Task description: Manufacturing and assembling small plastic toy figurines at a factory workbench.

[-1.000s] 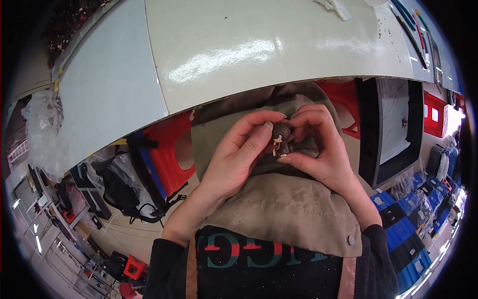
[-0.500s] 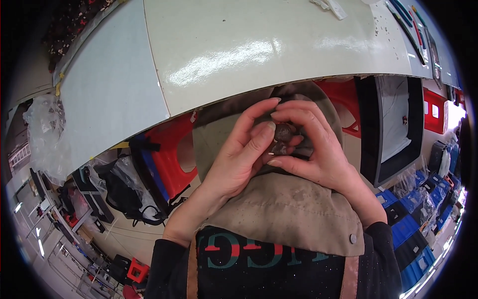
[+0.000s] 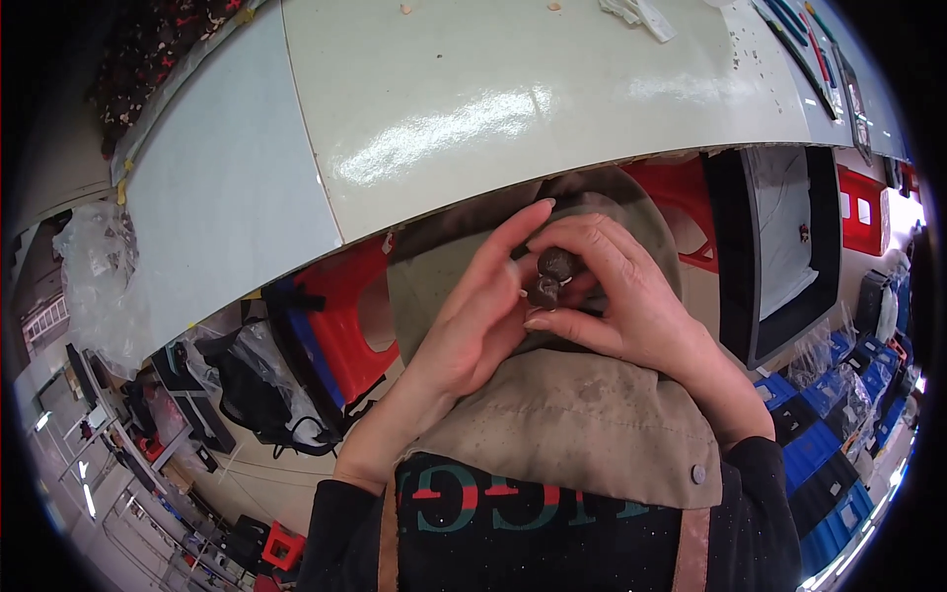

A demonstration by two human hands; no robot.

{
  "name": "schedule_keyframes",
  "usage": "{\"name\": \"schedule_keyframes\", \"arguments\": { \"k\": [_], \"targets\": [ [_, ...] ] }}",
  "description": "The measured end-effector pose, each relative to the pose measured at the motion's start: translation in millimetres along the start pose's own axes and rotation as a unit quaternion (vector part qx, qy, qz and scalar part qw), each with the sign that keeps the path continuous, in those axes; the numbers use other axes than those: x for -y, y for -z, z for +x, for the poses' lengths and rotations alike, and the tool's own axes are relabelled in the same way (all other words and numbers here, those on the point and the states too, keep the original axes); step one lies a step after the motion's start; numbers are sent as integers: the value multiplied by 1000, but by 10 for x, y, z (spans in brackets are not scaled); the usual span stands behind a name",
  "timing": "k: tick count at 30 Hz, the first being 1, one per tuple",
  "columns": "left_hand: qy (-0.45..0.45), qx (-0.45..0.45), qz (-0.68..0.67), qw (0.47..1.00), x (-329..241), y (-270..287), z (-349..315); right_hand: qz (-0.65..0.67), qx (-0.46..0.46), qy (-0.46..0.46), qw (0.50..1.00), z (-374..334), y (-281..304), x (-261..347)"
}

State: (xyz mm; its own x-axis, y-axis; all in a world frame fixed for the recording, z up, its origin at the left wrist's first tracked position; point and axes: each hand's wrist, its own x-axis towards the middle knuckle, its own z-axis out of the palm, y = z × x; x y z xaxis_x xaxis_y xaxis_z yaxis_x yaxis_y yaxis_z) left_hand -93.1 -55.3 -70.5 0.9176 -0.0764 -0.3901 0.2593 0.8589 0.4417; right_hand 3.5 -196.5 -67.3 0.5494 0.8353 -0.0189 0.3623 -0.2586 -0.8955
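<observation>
In front of my lap, a small dark brown object (image 3: 556, 264) with two rounded lobes, like a little figure, sits between my hands. My right hand (image 3: 626, 291) curls around it, with the thumb below and fingers above and behind; small pale spots show along its edge. My left hand (image 3: 475, 321) is cupped close on the other side, its fingers stretched out toward the right hand's fingertips. Whether the left fingers touch the object is hidden. Beneath both hands lies an olive-brown apron (image 3: 562, 405).
A glossy pale table (image 3: 473, 89) curves across in front, with tools (image 3: 804, 54) at its far right and a crumpled white wrapper (image 3: 641, 18). Red stools (image 3: 345, 335) stand under it. A black bin (image 3: 735, 266) is at right; blue crates (image 3: 819, 444) lie beyond. Dark red-and-black pieces (image 3: 158, 69) are heaped far left.
My left thumb and fingers have come away from the object, and the left hand has opened out. The object has tilted a little and shows more clearly in my right hand.
</observation>
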Motion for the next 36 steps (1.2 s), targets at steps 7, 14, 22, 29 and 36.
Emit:
{"name": "schedule_keyframes", "arguments": {
  "k": [7,14,22,29,36],
  "targets": [
    [11,-20,92,996,-12,-39,-15,-57,-19,60,996,39,48,28],
    [9,54,31,998,8,59,0,-84,-15,64,994,45,71,42],
    [1,44,16,999,46,105,12,-145,-11,90,985,74,69,40],
    [-13,50,-6,999,49,108,19,-165,-33,132,977,144,100,54],
    [-13,49,-17,999,28,84,15,-179,-31,152,972,201,123,100]
  ]
}}
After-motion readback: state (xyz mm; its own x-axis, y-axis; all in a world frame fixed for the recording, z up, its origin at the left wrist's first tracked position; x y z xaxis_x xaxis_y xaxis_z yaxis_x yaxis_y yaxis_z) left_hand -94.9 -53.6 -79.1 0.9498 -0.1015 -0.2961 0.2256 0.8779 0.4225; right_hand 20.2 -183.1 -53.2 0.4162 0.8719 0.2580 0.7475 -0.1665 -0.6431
